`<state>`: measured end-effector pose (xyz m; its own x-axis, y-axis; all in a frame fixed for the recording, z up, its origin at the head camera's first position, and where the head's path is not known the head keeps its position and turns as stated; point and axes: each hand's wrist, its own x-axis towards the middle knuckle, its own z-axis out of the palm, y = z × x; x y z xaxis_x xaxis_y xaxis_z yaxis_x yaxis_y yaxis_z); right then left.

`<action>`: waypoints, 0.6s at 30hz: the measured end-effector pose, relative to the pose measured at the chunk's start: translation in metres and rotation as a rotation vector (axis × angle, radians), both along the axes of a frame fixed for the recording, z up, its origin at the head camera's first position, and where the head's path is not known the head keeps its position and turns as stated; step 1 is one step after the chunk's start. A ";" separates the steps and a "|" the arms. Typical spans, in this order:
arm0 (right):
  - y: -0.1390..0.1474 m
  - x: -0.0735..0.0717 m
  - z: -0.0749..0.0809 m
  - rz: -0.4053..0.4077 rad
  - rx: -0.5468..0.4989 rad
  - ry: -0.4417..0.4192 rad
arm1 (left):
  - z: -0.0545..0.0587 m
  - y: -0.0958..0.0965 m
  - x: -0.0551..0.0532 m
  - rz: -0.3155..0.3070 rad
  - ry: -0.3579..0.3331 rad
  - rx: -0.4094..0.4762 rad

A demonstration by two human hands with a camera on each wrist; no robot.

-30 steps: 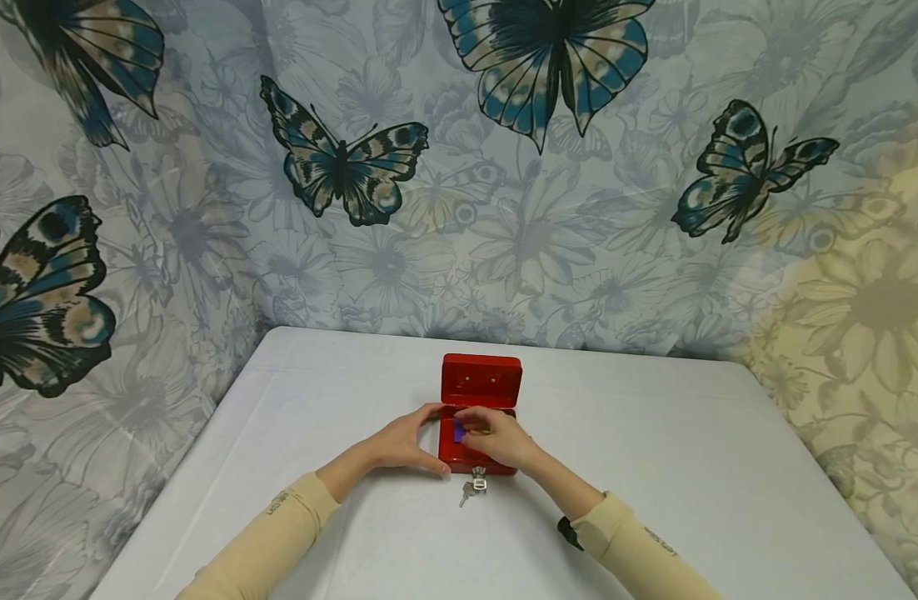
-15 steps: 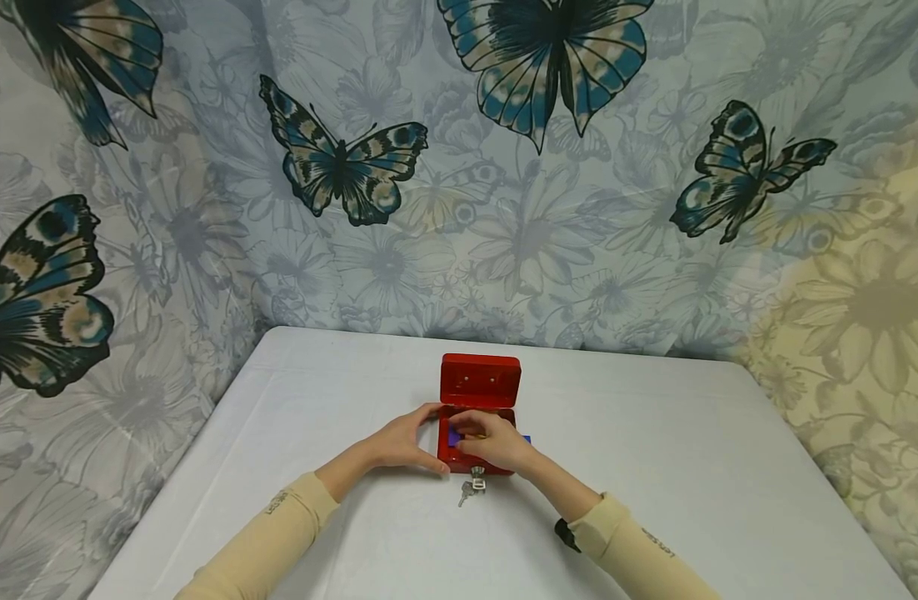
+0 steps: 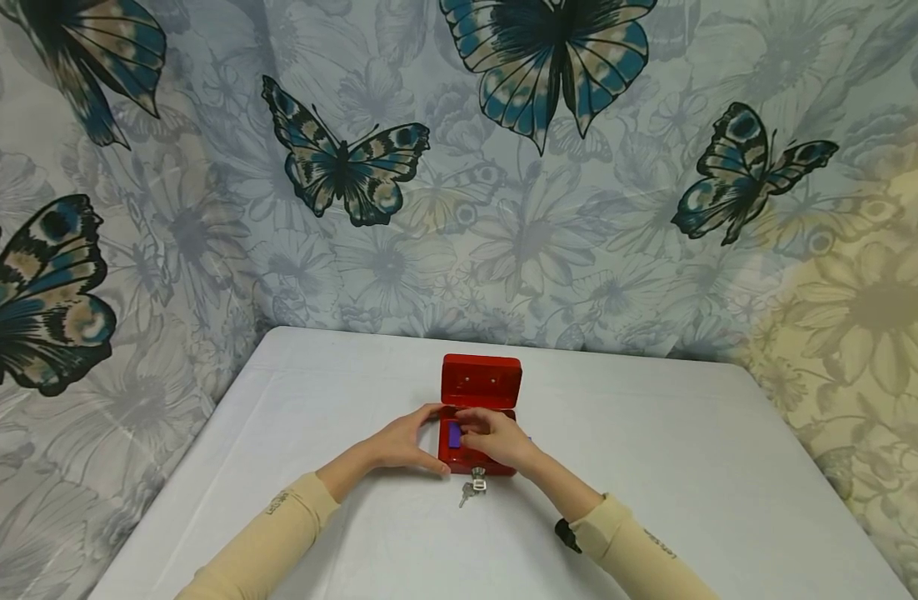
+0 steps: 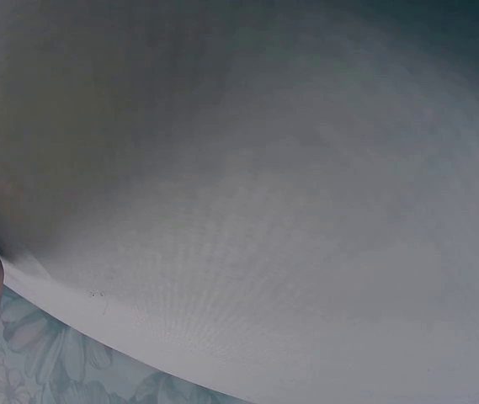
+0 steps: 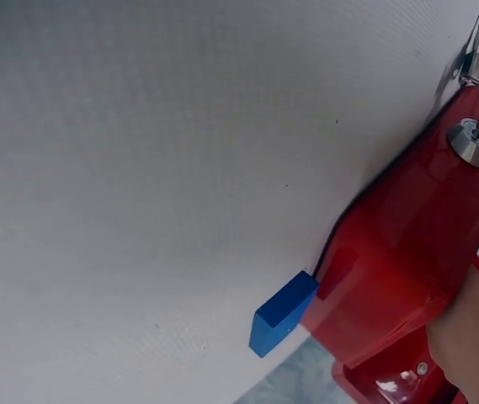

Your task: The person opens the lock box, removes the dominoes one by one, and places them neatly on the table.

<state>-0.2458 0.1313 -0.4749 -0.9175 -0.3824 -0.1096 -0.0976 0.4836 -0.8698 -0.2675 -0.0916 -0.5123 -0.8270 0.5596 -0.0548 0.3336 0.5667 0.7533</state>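
Observation:
A red cash box (image 3: 478, 468) stands on the white table with its lid (image 3: 480, 381) raised. My left hand (image 3: 399, 442) spans the box's left side, fingers at the back corner and thumb at the front corner. My right hand (image 3: 496, 437) reaches into the box, fingers bent. A purple block (image 3: 455, 434) lies inside at the left, just beside those fingertips. Whether the right fingers hold anything is hidden. Keys (image 3: 468, 492) hang from the front lock (image 5: 472, 143). Against the box's right side is a blue block (image 5: 283, 313), mostly hidden in the head view.
The white table (image 3: 654, 467) extends around the box on all sides. Behind it hangs a butterfly-patterned cloth (image 3: 564, 250). In the left wrist view, mostly the white table surface (image 4: 264, 236) shows.
My right hand shifted left inside the box, then slightly back right. The purple block sits a little further left than a second ago and shows more fully. My left hand stays in place.

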 end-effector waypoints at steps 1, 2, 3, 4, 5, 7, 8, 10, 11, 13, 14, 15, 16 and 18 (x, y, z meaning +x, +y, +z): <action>0.000 0.000 0.000 0.004 0.005 -0.004 | 0.000 0.000 0.000 0.000 -0.002 -0.002; -0.001 0.000 0.000 0.010 0.011 -0.006 | 0.000 0.000 0.000 0.000 -0.003 -0.004; -0.001 0.000 0.000 0.016 0.016 -0.008 | 0.000 0.000 0.000 0.001 -0.004 -0.002; -0.001 0.001 0.000 0.019 0.022 -0.009 | 0.000 0.000 -0.001 0.001 -0.004 -0.001; -0.002 0.001 0.001 0.022 0.026 -0.010 | 0.000 0.000 -0.001 0.001 -0.003 -0.001; -0.002 0.002 0.001 0.029 0.043 -0.008 | 0.000 0.000 -0.001 0.001 -0.002 0.001; -0.002 0.003 0.001 0.032 0.053 -0.006 | 0.000 0.000 -0.001 0.001 0.000 0.002; -0.003 0.004 0.002 0.044 0.071 0.003 | 0.000 0.000 -0.001 0.000 0.006 0.003; -0.003 0.004 0.002 0.051 0.079 0.008 | -0.001 0.000 -0.001 -0.001 0.009 0.006; -0.004 0.005 0.002 0.065 0.092 0.018 | -0.001 0.000 -0.001 -0.002 0.012 0.008; -0.004 0.005 0.002 0.072 0.096 0.026 | -0.001 0.000 -0.001 -0.003 0.013 0.009; -0.005 0.005 0.002 0.079 0.101 0.036 | -0.001 0.000 -0.001 -0.004 0.014 0.009; -0.005 0.004 0.001 0.082 0.104 0.045 | -0.001 0.000 -0.001 -0.005 0.013 0.010; -0.006 0.003 0.001 0.088 0.119 0.071 | -0.001 0.000 -0.001 -0.005 0.011 0.011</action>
